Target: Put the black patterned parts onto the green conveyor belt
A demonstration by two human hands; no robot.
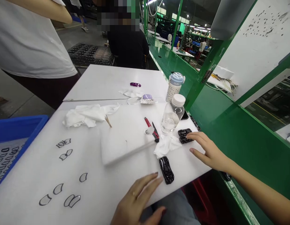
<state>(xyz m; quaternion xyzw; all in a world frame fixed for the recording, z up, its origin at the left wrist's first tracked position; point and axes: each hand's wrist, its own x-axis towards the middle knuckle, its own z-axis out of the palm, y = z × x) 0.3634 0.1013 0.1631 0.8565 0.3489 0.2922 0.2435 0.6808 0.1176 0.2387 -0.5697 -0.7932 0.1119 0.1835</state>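
Right hand (212,153) is open, fingers loosely spread, holding nothing; the fingertips touch the end of a pair of glossy black car shells (185,136) lying side by side on the white tabletop (107,187). Left hand (135,200) is also open, fingers extended, nothing in it, with the tips just beside a third black car shell (166,170) near the tabletop's front edge. A crumpled tissue (167,146) lies between that shell and the pair. Left of it is a white foam pad (125,137), with a red-handled tool (151,128) at its right corner; exact tool type can't be told. A capped water bottle (172,114) stands behind the pair, and a dotted flask with a blue lid (174,87) stands further back near the green partition (212,134). Crumpled wipes (88,114) and a few toothpicks (107,121) are left of the pad. A purple part (135,84) lies on the far tabletop section. Small black-rimmed clear pieces (65,154) are scattered on the left side, beside a blue crate (18,131) holding more. A co-worker in a white shirt (30,40) stands at far left.
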